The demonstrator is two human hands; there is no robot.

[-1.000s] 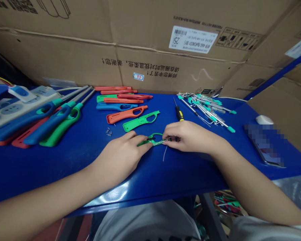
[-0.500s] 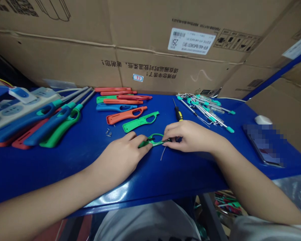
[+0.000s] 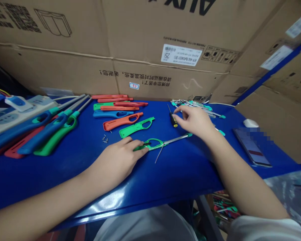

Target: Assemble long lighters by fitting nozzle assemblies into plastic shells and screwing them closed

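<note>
My left hand [image 3: 120, 159] lies on the blue table [image 3: 65, 167] with its fingertips pressed on the grip of a green lighter shell [image 3: 153, 144]. A metal rod with a teal tip [image 3: 177, 138] sticks out of that shell to the right, and a thin grey wire [image 3: 159, 154] trails below it. My right hand [image 3: 194, 121] hovers further back with fingers apart, holding nothing, its fingertips beside a small black and yellow screwdriver [image 3: 172, 117]. Just behind it is a pile of metal rods with teal ends [image 3: 199, 107].
Loose orange, green and blue shell halves [image 3: 122, 112] lie at the back middle. Several finished long lighters [image 3: 47, 129] lie at the left over a white power strip [image 3: 7, 115]. Tiny screws [image 3: 104, 139] sit near the middle. A phone [image 3: 252, 147] lies at the right. Cardboard boxes [image 3: 140, 50] wall off the back.
My right hand has let go of the green shell's rod end and moved back and right towards the screwdriver. The left hand has stayed on the shell. The camera has tilted slightly.
</note>
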